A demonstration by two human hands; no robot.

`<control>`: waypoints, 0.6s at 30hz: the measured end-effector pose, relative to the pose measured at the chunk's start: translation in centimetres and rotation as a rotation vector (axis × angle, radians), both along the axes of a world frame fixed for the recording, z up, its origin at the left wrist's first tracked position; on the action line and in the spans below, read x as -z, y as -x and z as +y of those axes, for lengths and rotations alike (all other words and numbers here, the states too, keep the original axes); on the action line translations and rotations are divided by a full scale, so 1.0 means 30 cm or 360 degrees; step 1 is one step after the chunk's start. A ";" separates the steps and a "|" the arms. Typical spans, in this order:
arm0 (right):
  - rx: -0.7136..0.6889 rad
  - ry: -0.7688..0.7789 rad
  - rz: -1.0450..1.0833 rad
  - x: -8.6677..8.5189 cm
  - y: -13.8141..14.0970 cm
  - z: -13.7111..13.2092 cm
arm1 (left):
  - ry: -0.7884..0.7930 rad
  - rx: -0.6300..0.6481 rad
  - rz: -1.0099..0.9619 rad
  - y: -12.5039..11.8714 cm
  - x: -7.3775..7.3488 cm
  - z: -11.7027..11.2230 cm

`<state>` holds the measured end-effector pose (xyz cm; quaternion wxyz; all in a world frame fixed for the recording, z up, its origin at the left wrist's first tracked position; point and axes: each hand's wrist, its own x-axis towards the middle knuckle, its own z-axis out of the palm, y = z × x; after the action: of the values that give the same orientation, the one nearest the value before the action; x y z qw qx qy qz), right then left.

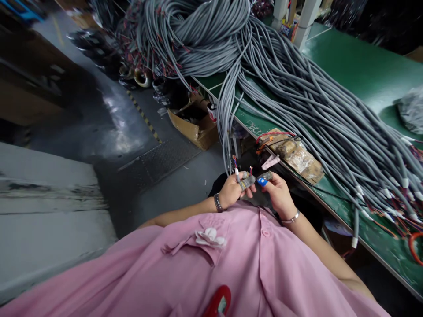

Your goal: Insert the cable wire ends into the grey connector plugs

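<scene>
All around to the left, a shiny grey floor (pixel 112 114) with striped tape (pixel 143 116), likely for marking a walkway. To the right, a green table (pixel 333 53), scuffed near the edge, bearing a heap of grey cables (pixel 291 70): laid mostly lengthwise, probably against tangling, with some draped over the edge, seemingly for easy reach. Lower down, near that edge, an open cardboard box (pixel 198 119). Just off the table, both hands close together, presumably for steadiness. In the left hand (pixel 231 191), a cable end (pixel 237 175) pinched between curled fingers, coloured wires (pixel 234 161) upward, perhaps for keeping free. At the right hand (pixel 280 196), thumb and forefinger close together; pinching anything or not, cannot tell. At the thumb tip, a blue patch (pixel 262 181).
</scene>
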<state>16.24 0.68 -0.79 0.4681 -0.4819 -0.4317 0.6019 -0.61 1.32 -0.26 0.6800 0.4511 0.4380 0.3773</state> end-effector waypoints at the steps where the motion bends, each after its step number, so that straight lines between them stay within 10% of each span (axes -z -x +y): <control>1: 0.0000 -0.0007 -0.0001 -0.001 0.003 -0.002 | 0.0023 -0.0011 -0.0028 0.002 0.003 -0.001; 10: -0.0192 -0.0117 -0.0123 -0.046 0.018 0.017 | 0.0106 0.0236 0.0067 0.004 0.002 -0.015; 18: -0.0045 0.0007 0.0014 0.008 0.010 0.013 | 0.0164 0.0063 -0.0055 -0.007 0.022 -0.007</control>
<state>15.94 1.06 -1.04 0.4603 -0.4743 -0.4351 0.6115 -0.41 1.12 -0.93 0.7171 0.4173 0.4360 0.3486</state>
